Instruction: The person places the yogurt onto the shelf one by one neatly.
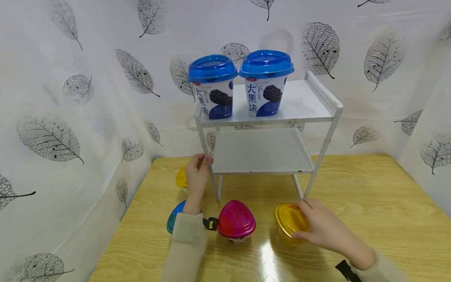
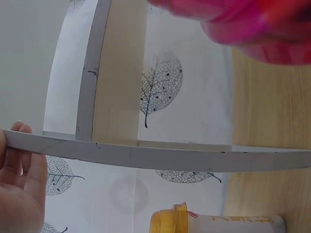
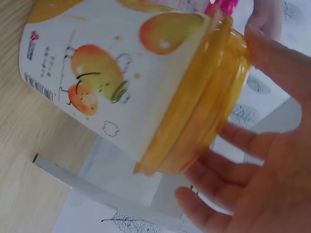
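Note:
My right hand (image 1: 298, 219) grips a yellow-lidded cup (image 1: 287, 219) by its lid, at the front of the wooden table (image 1: 370, 203). The right wrist view shows that cup (image 3: 112, 77) with fruit print, and my fingers (image 3: 228, 194) curled round its yellow lid (image 3: 204, 116). My left hand (image 1: 202, 160) holds the front left leg of a white two-tier shelf (image 1: 299, 113); in the left wrist view my fingers (image 2: 22, 165) wrap behind the white leg (image 2: 146, 156). Two blue-lidded cups (image 1: 213, 86) (image 1: 266, 82) stand side by side on the top tier.
A pink-lidded cup (image 1: 236, 221) stands between my forearms. A teal-lidded cup (image 1: 173, 217) is partly hidden by my left sleeve. Another yellow-lidded cup (image 1: 181, 178) (image 2: 218, 223) sits left of the shelf. The lower tier (image 1: 260, 152) holds nothing. Leaf-print walls enclose three sides.

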Action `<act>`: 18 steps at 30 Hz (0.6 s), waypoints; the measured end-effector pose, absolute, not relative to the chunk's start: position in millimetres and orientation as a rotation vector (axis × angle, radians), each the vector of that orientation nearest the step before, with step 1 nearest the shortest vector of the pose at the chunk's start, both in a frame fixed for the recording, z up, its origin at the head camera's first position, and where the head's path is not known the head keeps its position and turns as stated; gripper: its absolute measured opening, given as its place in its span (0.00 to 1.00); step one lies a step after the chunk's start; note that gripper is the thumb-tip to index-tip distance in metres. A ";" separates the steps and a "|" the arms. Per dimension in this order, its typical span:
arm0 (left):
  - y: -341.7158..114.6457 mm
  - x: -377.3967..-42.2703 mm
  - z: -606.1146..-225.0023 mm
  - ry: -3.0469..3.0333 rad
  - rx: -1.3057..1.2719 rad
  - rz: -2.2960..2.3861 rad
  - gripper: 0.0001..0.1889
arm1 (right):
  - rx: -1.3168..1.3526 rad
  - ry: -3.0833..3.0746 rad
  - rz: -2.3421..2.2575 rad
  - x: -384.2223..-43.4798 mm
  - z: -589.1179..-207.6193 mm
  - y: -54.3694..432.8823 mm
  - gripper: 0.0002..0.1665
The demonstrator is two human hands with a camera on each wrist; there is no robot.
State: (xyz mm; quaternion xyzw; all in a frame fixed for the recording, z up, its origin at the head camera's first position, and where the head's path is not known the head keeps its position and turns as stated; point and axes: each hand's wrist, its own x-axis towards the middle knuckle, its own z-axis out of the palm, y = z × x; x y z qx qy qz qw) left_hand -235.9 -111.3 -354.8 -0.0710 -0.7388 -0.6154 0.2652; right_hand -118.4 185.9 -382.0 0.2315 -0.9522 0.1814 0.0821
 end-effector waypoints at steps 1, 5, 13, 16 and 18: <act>-111.4 -236.3 -355.5 -2.002 -0.186 -1.656 0.12 | 0.721 -2.846 0.572 -118.6 -381.5 187.7 0.40; -111.4 -236.6 -356.7 -2.005 -0.184 -1.641 0.13 | 0.844 -2.818 0.628 -119.1 -379.7 192.5 0.39; -109.9 -233.2 -351.7 -2.011 -0.183 -1.673 0.11 | 0.829 -2.759 0.699 -117.1 -378.3 196.2 0.36; -107.4 -224.5 -342.0 -1.995 -0.203 -1.689 0.10 | 0.727 -2.763 0.666 -117.5 -378.8 194.8 0.36; -105.7 -219.0 -335.9 -1.990 -0.207 -1.692 0.10 | 0.682 -2.772 0.619 -117.6 -381.1 193.7 0.36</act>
